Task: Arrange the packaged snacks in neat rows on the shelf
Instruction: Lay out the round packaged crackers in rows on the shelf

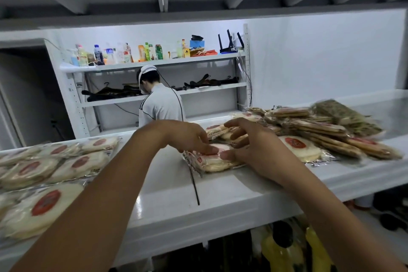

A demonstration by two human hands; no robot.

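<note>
Both hands are reaching over the white shelf (176, 196) to one snack packet (212, 164) near its middle. The left hand (189, 137) is pressing down on the packet's top with straight fingers, not curling round it. The right hand (249, 146) is laying its thumb on the packet's right part while its bent, spread fingers are hanging over the packets just behind. I cannot tell whether it is pinching anything.

The packet is lying flat with its red label facing up. Its long axis is running roughly along the shelf, left to right and a little askew. One crimped foil end is pointing left, toward the sorted rows (55, 165).

Those rows are sitting at the shelf's left end: round pale cakes in clear wrap, labels up, overlapping one another. At the right a loose pile (309, 130) is leaning in all directions, many packets tilted on edge. A greenish-brown packet (344, 117) is lying on the pile's far side. One more labelled packet (300, 148) is lying flat in front of the pile, just right of the right hand.

A thin dark strip (195, 185) is lying on the bare shelf, running from the packet's left end toward the near edge.

Beyond the shelf, a person in a white cap (159, 104) is standing with their back turned, facing a rear rack (154, 65) that is carrying bottles.
</note>
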